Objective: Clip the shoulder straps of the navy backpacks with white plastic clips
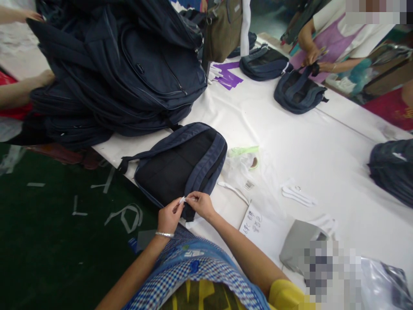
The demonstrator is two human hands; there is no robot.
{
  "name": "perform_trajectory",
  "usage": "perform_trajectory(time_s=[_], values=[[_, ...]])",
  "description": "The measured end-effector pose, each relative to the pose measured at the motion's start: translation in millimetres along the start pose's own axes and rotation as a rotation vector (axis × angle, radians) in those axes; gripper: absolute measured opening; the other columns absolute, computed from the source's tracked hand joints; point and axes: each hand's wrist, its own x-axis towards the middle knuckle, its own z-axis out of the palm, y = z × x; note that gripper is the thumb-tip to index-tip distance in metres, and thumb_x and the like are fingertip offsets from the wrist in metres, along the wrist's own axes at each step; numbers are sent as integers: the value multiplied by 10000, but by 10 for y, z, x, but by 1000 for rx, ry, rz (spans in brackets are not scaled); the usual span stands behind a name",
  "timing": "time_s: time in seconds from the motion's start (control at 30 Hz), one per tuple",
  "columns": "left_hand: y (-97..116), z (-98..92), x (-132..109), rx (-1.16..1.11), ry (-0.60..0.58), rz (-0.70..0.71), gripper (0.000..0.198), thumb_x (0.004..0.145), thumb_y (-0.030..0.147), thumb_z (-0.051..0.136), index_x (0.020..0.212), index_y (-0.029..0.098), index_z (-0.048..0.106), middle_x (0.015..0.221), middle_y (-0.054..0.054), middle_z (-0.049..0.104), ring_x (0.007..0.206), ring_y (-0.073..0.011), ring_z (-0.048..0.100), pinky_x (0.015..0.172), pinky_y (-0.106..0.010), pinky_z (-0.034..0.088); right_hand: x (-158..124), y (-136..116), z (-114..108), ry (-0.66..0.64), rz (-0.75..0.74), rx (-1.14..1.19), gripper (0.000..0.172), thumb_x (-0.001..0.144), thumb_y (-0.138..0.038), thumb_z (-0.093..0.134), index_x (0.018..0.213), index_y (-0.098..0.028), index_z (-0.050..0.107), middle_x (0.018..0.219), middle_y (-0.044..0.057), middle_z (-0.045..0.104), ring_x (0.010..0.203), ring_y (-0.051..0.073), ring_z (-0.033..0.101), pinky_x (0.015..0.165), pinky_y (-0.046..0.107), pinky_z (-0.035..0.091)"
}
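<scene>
A dark navy backpack [174, 165] lies on the white table in front of me, its black back panel and shoulder straps facing up. At its near end my left hand [169, 215] pinches a small white strip [182, 199], perhaps a tag or tape. My right hand [200, 204] pinches the same strip from the other side, thumb and fingers pressed together. Both hands are close together over the lower end of a strap. The far end of the strip is hidden by my fingers.
A tall pile of navy backpacks [155, 69] stands at the left back. To the right lie a clear plastic bag [264, 181], a tape roll [254, 161], a handwritten sheet [258, 224] and a grey pouch [298, 243]. Across the table a co-worker [335, 38] handles another backpack [298, 94].
</scene>
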Motion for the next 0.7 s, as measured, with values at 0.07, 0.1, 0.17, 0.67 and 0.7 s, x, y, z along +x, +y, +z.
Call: perform_trajectory(time_s=[0.07, 0.1, 0.17, 0.67, 0.7], values=[[10, -5, -6, -2, -14, 2, 274, 766, 354, 594, 1000, 254, 695, 908, -44, 741, 828, -218, 692, 783, -266, 508, 0, -9, -8, -6, -13, -4, 242, 786, -418, 578, 838, -216, 700, 731, 9, 681, 654, 147, 589, 584, 231, 408], [15, -8, -9, -7, -18, -6, 271, 760, 353, 601, 994, 256, 698, 914, -45, 740, 832, -220, 691, 786, -268, 507, 0, -14, -13, -13, -18, 3, 247, 788, -420, 574, 840, -214, 699, 732, 9, 681, 652, 146, 588, 585, 231, 409], [24, -12, -12, -24, -26, -33, 273, 741, 350, 620, 985, 259, 703, 925, -44, 740, 845, -226, 688, 798, -272, 505, 1, -25, -22, -32, -23, 15, 256, 791, -422, 566, 839, -208, 698, 740, 11, 683, 652, 144, 586, 586, 229, 411], [-5, -1, -33, 91, 18, 67, 283, 782, 347, 596, 1039, 275, 691, 1027, -46, 718, 925, -234, 673, 859, -291, 494, -73, -116, 70, 86, 17, -46, 188, 755, -377, 594, 804, -209, 662, 678, -13, 647, 585, 115, 538, 540, 211, 371], [-1, -13, -37, 94, 4, 84, 288, 786, 351, 592, 1045, 269, 689, 1046, -51, 712, 941, -235, 667, 875, -298, 489, -65, -102, 54, 61, 5, -22, 207, 763, -389, 588, 812, -204, 666, 668, -12, 642, 575, 114, 529, 533, 210, 368]])
